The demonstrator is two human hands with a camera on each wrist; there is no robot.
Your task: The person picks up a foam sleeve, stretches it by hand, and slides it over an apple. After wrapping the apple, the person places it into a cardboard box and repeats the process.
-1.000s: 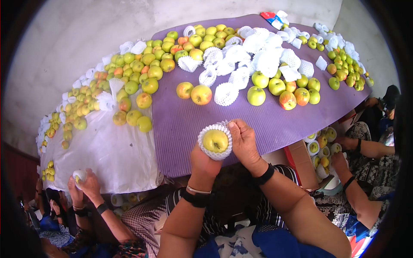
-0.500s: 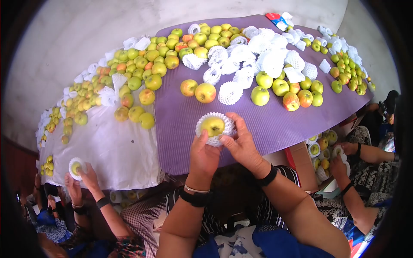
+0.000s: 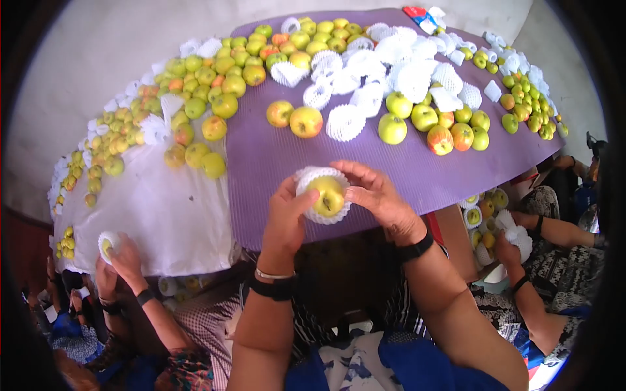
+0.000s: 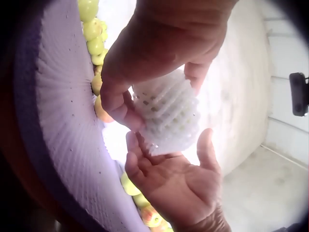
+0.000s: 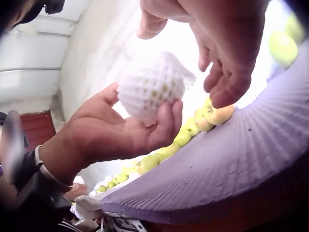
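Observation:
A yellow-green apple (image 3: 330, 197) sits inside a white foam net (image 3: 312, 174) over the near edge of the purple mat. My left hand (image 3: 285, 218) grips the netted apple from the left, thumb on the fruit near the opening. In the right wrist view the left hand (image 5: 116, 125) has its fingers around the net (image 5: 152, 89). My right hand (image 3: 385, 202) is close on the other side, its fingers spread and thumb pointing toward the net's rim. A gap separates the right hand (image 5: 222, 48) from the net in the right wrist view.
The purple mat (image 3: 274, 173) carries loose apples (image 3: 392, 129) and a heap of white foam nets (image 3: 414, 75). More apples (image 3: 225, 105) spread leftward onto a white sheet (image 3: 176, 221). At right, another person's hands work over a cardboard box (image 3: 456, 234); a person at left holds a netted apple (image 3: 107, 244).
The right hand's fingers, earlier on the net's rim and side, have opened away from it. The left hand has shifted to the apple's left side, its thumb now over the fruit.

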